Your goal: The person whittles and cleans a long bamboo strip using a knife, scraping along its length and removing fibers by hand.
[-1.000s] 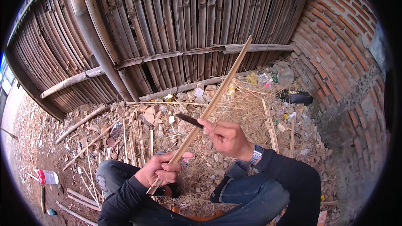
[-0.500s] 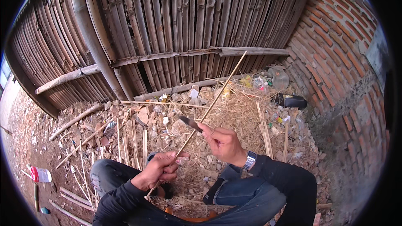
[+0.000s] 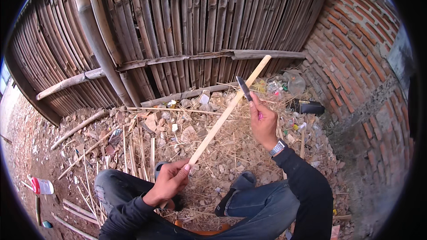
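Note:
A long, pale bamboo strip (image 3: 221, 122) slants up and away to the right, its broad flat face toward me. Its near end is pinched between the thumb and fingers of my left hand (image 3: 169, 181). My right hand (image 3: 263, 122), with a metal watch on the wrist, grips a dark-bladed knife (image 3: 243, 88). The blade lies across the upper part of the strip; whether it touches cannot be made out. The knife's handle is mostly hidden in my fist.
Shavings and rubble (image 3: 213, 146) cover the ground before my knees. More strips (image 3: 133, 153) lie at the left, near a red-and-white container (image 3: 43, 186). A bamboo fence (image 3: 191, 22) stands ahead, a brick wall (image 3: 356, 66) at right. A black box (image 3: 307, 106) lies by the wall.
The bamboo strip has turned from its narrow edge to its broad face. My right hand has moved up and right with the knife, toward the strip's far end.

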{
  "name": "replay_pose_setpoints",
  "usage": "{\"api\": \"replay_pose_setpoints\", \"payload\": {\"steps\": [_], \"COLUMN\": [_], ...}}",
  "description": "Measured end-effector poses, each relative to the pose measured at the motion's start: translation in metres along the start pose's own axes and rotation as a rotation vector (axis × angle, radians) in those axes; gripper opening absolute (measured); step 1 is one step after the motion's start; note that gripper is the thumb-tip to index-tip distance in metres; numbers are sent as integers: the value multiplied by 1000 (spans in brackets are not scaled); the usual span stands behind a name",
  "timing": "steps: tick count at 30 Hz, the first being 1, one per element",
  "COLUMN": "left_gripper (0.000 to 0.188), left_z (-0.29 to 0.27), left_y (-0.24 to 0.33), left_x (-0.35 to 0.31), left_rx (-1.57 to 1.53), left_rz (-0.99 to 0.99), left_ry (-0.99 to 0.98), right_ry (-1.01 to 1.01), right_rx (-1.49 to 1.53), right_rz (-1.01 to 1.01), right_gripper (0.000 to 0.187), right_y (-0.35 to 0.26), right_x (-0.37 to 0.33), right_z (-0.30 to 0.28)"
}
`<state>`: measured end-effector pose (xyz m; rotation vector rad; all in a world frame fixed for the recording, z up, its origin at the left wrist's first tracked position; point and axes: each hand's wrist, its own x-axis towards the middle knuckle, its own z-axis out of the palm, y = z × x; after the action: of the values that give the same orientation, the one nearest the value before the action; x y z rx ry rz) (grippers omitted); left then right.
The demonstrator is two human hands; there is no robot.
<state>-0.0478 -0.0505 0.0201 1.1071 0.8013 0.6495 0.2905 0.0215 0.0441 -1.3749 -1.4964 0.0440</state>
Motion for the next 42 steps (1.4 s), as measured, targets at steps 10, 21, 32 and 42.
{"api": "replay_pose_setpoints", "payload": {"steps": [10, 21, 32, 42], "left_gripper": [51, 34, 24, 30], "left_z": [-22, 14, 11, 6], "left_y": [6, -22, -28, -18], "left_x": [10, 19, 19, 11], "left_rx": [-591, -240, 362, 263], "left_rz": [-318, 581, 729, 417], "left_ry": [-131, 164, 258, 373], "right_ry": [-370, -757, -847, -1050], "right_rx": [417, 646, 354, 374], "right_rz": [-108, 340, 0, 112], "right_gripper": [43, 44, 37, 33], "right_y": [-78, -71, -58, -53], "right_x": [-70, -71, -52, -37], "right_z": [43, 54, 41, 22]}}
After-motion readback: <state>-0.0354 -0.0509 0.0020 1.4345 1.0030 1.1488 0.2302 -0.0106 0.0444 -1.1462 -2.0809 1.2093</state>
